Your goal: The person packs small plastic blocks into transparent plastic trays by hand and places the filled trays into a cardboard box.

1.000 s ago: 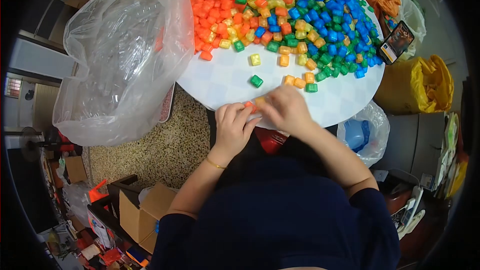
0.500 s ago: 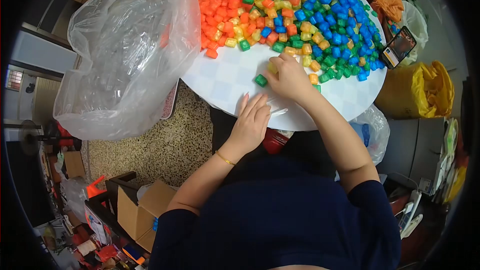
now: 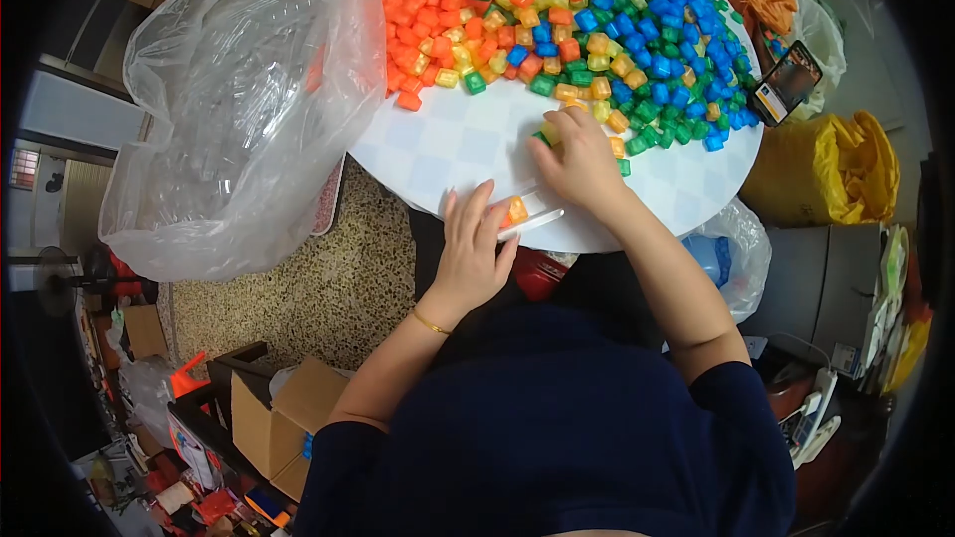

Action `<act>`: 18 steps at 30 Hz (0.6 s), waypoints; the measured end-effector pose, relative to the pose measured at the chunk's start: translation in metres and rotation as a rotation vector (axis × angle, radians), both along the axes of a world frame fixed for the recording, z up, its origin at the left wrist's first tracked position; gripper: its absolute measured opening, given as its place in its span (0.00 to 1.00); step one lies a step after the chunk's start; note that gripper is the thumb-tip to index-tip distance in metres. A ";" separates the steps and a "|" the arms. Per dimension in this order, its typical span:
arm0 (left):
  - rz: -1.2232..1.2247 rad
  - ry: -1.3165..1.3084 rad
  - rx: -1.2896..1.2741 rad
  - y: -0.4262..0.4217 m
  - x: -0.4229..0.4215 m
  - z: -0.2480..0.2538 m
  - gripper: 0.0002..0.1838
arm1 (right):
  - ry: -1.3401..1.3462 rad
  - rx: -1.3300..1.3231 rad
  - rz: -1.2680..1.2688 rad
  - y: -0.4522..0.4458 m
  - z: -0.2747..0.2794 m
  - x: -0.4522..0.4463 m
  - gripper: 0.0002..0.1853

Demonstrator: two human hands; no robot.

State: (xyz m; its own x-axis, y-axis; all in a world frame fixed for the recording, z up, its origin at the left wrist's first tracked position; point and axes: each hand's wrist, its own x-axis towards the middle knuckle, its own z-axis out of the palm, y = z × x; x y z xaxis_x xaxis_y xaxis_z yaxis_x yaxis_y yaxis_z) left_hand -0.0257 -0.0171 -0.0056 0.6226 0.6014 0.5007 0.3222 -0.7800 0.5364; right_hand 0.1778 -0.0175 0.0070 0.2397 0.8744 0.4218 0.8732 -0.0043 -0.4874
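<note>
My left hand is closed around a clear plastic tray at the table's front edge. An orange block lies in the tray beside my fingers. Farther forward, my right hand has its fingers pressed together on a yellow block. A green block shows partly beside those fingertips. Beyond both hands spreads a large heap of red, yellow, green and blue blocks on the round white table.
A big clear plastic bag stands left of the table. A phone leans at the right edge, near a yellow bag. An open cardboard box is at the lower left, and a lined bin sits below the table's right side.
Over the last second, my right hand has moved from the tray to the loose blocks. The single yellow block is now at its fingertips. My left hand has stayed near the table edge.
</note>
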 end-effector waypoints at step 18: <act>-0.260 0.370 0.180 0.010 0.011 0.020 0.19 | 0.029 0.035 -0.038 -0.001 0.011 0.013 0.12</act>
